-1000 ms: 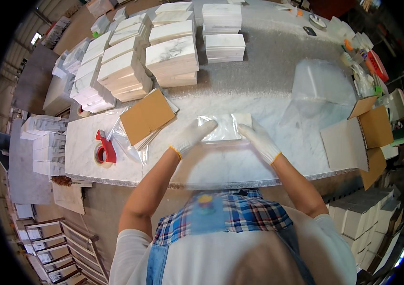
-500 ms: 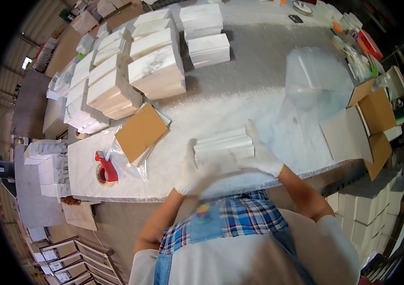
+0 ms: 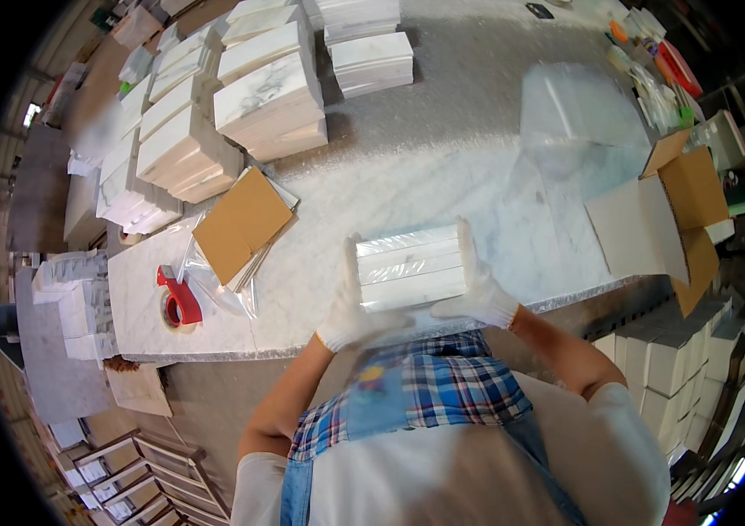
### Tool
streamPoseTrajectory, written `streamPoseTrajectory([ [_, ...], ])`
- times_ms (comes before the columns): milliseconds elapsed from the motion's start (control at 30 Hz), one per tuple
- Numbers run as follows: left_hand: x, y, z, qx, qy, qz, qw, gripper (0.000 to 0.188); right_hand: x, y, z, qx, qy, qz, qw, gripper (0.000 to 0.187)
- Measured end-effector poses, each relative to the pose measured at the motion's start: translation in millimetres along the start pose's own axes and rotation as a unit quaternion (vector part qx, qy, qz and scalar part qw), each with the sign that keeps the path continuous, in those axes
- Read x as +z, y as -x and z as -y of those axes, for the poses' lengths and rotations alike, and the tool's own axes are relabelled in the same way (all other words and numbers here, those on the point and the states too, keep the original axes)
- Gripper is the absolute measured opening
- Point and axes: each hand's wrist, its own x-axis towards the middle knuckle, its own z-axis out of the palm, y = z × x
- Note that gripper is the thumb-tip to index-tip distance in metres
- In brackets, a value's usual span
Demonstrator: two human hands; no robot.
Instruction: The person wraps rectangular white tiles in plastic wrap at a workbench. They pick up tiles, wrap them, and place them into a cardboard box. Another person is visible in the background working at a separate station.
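Between my two white-gloved hands is a bundle of white stone strips (image 3: 410, 265), its layers showing as long parallel bands with bright glints like clear film. My left hand (image 3: 351, 307) is closed against the bundle's left end. The other end is gripped by my right hand (image 3: 480, 294), its fingers running up along the side. The bundle is tipped so that a broad banded face shows, at the near edge of the white marble slab (image 3: 329, 237). How far its underside is off the slab, I cannot tell.
Left of my hands lie a brown cardboard sheet (image 3: 243, 228) on clear plastic sleeves and a red tape dispenser (image 3: 181, 302). Stacks of white stone tiles (image 3: 272, 101) stand at the far left. On the right are clear plastic bags (image 3: 578, 110) and an opened carton (image 3: 640, 223).
The bundle has been tipped up between my hands, so its banded face now shows more fully. Both hands keep their hold. The whole view has shifted slightly.
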Motion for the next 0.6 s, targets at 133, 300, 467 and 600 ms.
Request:
streamPoseTrajectory([
  [133, -3, -7, 27, 0.137, -0.146, 0.136, 0.970, 0.126, 5, -9, -38, -0.246, 0.121, 0.000, 0.962, 0.131],
  [300, -7, -16, 10, -0.005, 0.044, 0.125, 0.991, 0.126, -34, -20, -21, -0.207, 0.167, 0.062, 0.962, 0.127],
  [467, -25, -24, 15, 0.065, -0.151, 0.096, 0.982, 0.135, -37, -15, 3, -0.193, 0.162, 0.073, 0.965, 0.126],
  [600, -27, -28, -8, 0.025, 0.022, 0.104, 0.994, 0.123, -30, -3, 5, -0.163, 0.141, 0.050, 0.975, 0.122],
])
